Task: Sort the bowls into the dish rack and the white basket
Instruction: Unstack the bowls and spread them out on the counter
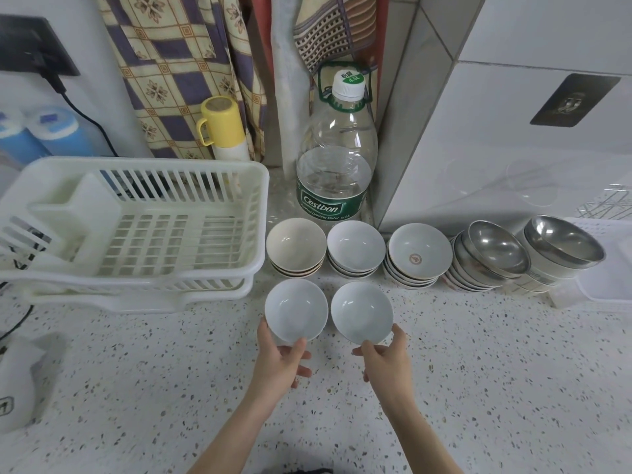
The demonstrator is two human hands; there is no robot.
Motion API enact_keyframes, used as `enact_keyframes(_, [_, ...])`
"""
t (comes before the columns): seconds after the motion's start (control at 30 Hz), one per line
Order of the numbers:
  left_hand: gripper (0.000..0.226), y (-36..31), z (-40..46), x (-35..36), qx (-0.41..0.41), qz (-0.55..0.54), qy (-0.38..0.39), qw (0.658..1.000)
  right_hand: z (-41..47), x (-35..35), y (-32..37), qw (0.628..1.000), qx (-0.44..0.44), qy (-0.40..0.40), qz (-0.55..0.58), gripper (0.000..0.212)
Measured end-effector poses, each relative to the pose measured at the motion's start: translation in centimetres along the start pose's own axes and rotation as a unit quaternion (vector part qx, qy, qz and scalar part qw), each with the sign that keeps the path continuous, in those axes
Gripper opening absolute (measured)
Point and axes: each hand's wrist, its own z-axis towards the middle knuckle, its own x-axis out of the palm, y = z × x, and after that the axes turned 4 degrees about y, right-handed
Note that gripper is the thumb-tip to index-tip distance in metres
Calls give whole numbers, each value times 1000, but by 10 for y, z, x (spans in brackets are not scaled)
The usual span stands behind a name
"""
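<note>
The left hand grips one white bowl, fingers curled on its near rim. The right hand pinches another white bowl just beside it. Both sit over the speckled counter, near the white dish rack.

A: Bowl finishes?
B: White bowls glazed ceramic, glossy, smooth. Steel bowls polished metal w/ reflections.
A: Rack, tabletop?
B: Dish rack white plastic, semi-matt. Tabletop speckled stone-look, smooth. Water bottle clear plastic. Curtain printed cloth.
</note>
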Motion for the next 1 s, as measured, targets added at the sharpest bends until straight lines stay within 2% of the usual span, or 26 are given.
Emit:
enact_keyframes(0.47, [67,-3,2,3,21,12,3,1000,-1,4,2,1000,0,11,15,68])
enact_keyframes(0.77, [78,-4,1,-1,14,29,5,999,1,1,2,1000,9,11,-8,68])
enact_keyframes(0.9, [94,-6,-4,-11,23,59,0,998,-1,-10,4,998,5,-40,-45,70])
enact_keyframes(1.0, [92,-16,-3,-20,67,84,-33,994,0,-24,14,993,-13,-106,-46,59])
